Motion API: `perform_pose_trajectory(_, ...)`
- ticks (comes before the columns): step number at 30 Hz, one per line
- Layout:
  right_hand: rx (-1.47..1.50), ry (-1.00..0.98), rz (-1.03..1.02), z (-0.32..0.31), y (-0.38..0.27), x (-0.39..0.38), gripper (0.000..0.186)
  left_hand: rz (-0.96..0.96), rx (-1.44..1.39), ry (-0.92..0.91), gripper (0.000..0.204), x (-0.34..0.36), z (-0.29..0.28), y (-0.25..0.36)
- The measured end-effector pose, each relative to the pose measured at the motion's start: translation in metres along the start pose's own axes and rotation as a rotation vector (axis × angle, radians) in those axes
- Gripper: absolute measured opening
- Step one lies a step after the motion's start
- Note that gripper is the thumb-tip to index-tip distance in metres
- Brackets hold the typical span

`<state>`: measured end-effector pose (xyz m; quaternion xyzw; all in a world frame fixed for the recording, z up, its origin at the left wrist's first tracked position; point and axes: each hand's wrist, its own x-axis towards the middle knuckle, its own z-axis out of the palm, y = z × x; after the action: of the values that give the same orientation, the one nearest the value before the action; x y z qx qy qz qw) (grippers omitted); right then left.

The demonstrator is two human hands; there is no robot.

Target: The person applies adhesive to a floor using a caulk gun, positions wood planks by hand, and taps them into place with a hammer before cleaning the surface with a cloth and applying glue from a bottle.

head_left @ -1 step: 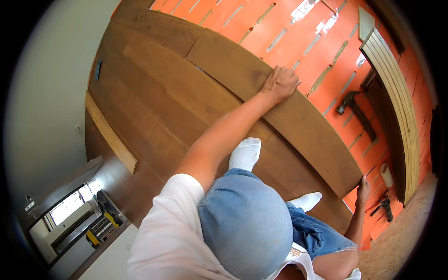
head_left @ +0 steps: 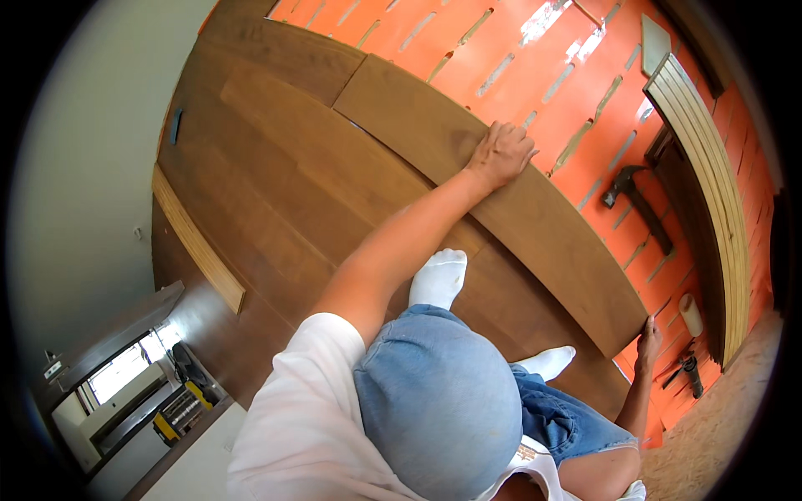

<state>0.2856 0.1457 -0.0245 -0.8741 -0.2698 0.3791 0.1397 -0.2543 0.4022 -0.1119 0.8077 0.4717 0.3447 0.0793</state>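
Where a recess opened at the lower left, a yellow-and-black case (head_left: 200,395) was seen, with ribbed greyish items shown at its middle, too small to be identified.

Left hand (head_left: 504,154): placed across the outer long edge of a brown plank (head_left: 409,117), fingers curled over that edge, the plank held. Right hand (head_left: 648,342): set at the near right corner of the same plank, in contact with it; how tightly it was closed could not be told.

Brown plank, position: lengthwise along the border between brown flooring (head_left: 276,192) and orange underlay (head_left: 499,42). Its far end was met by another plank (head_left: 292,54), and a dark strip was shown along part of its inner edge.

Underlay: orange, pierced by rows of narrow slots. On it were noted a hammer (head_left: 647,215), lying with its head toward the brown plank; a pale grooved board (head_left: 710,167) beside a dark board (head_left: 697,242); a whitish cylinder (head_left: 690,316); and a black-handled tool (head_left: 692,376) near the right hand.

Flooring: two white-socked feet (head_left: 439,275) were planted on it. A pale wooden strip (head_left: 200,242) and a small blue piece (head_left: 175,125) were found near the wall (head_left: 92,150).

Room: wall, plain and greyish; window (head_left: 125,371), brightly lit, lower left; a tan, mottled surface (head_left: 710,442) was shown at the lower right.
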Motion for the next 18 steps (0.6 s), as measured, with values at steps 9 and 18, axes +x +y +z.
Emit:
perform_pose_trajectory(9,0.041,-0.013,-0.083,-0.007,-0.005,0.015,0.047,-0.079,-0.025,-0.035,0.016,0.006,-0.005,0.001)
perform_pose_trajectory(18,-0.069,-0.009,0.008,-0.004,-0.008,0.001,0.050,-0.126,-0.101,-0.108,0.017,0.003,-0.008,-0.004)
